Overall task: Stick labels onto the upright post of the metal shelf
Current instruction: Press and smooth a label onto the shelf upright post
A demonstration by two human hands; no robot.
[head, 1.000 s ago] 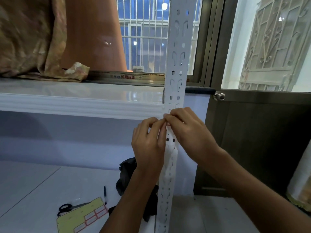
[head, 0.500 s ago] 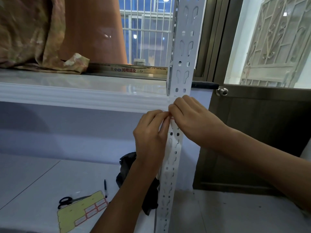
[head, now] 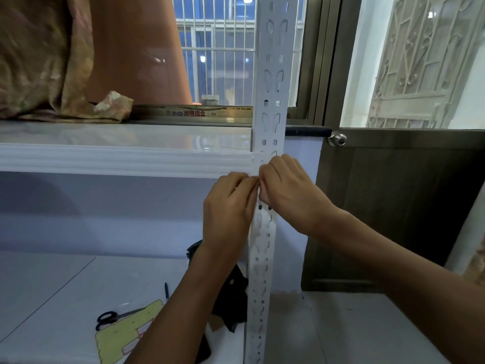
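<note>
The white slotted upright post (head: 271,82) of the metal shelf runs top to bottom through the middle of the view. My left hand (head: 227,208) and my right hand (head: 287,190) meet on the post at the height of the window ledge, fingertips pinched together and pressed against its face. Whatever lies under the fingertips is hidden; I cannot see a label there. A yellow label sheet (head: 123,334) with red-bordered labels lies on the floor at lower left, partly behind my left forearm.
Black scissors (head: 107,317) and a pen (head: 166,290) lie on the floor by the sheet. A black bag (head: 231,298) sits behind the post's base. A white ledge (head: 118,158) crosses behind. Brown door (head: 393,206) with a knob at right.
Both hands stay on the same spot of the post, fingertips drawing slightly closer together. The view has shifted a little, so the post looks more vertical.
</note>
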